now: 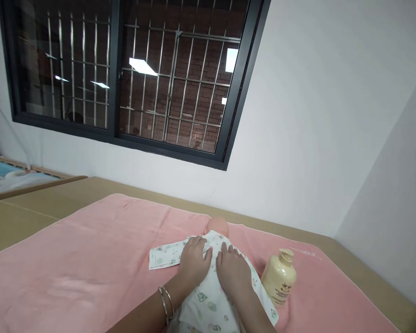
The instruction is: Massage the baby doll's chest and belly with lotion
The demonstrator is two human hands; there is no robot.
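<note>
A baby doll (217, 226) lies on a pink mat, its bald head pointing away from me. It wears a white long-sleeved baby garment (210, 303) with small green prints; one sleeve stretches out to the left. My left hand (195, 260), below a wrist with two silver bangles (166, 303), rests flat on the left side of the garment's upper part. On the right side of it lies my right hand (233, 272), its fingers extended towards the doll's head. Both hands touch the cloth and grip nothing. Which way the doll faces I cannot tell.
Beside my right forearm a cream-yellow pump bottle (280, 277) stands on the pink mat (72, 268). The mat covers a tan tabletop (104, 187) against a white wall with a barred window (173, 83). A wooden-edged tray or crib (24, 178) with bluish cloth is at far left.
</note>
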